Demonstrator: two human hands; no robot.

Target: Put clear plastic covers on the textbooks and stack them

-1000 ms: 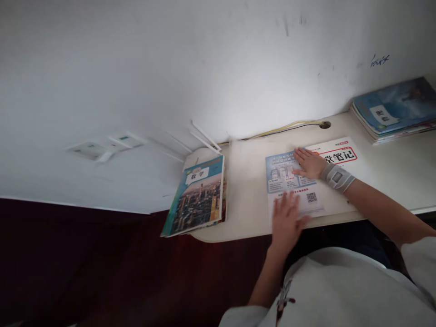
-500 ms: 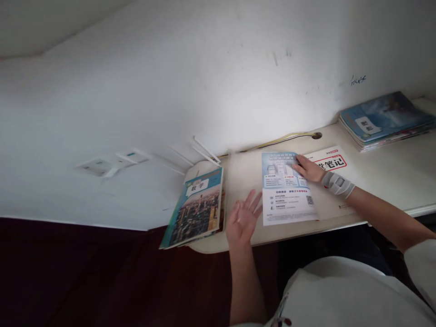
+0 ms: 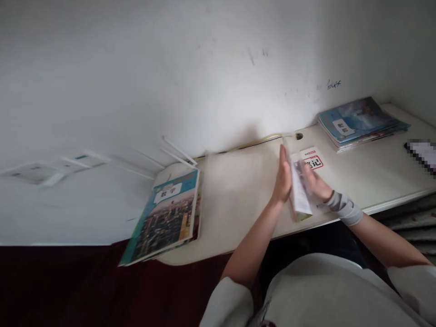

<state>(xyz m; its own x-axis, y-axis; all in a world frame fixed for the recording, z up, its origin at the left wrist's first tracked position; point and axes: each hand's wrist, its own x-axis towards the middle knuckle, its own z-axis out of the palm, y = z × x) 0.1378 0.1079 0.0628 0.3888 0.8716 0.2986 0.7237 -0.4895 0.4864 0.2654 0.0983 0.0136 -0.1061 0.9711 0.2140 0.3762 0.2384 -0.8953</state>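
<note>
The workbook [image 3: 301, 195] lies at the desk's front edge, its cover and a few pages raised almost upright. My left hand [image 3: 283, 176] rests flat along the left side of the raised part, fingers stretched upward. Against its right side is my right hand [image 3: 316, 184], blurred, its fingers extended and pointing up and away. A grey band wraps the right wrist. Beneath the right hand, a white page with a red-framed title [image 3: 312, 162] shows in part.
A city-covered mathematics textbook [image 3: 166, 213] tops a pile overhanging the desk's left end, beside a white router-like box with antennas [image 3: 179, 154]. A stack of blue textbooks [image 3: 357, 120] stands back right. Farther right lies a phone-like object [image 3: 422, 156]. A cable [image 3: 259, 141] runs along the wall.
My left hand has moved right, from the bare desk to the workbook. The leaf that lay turned to the left is now raised between both hands. The view has shifted right.
</note>
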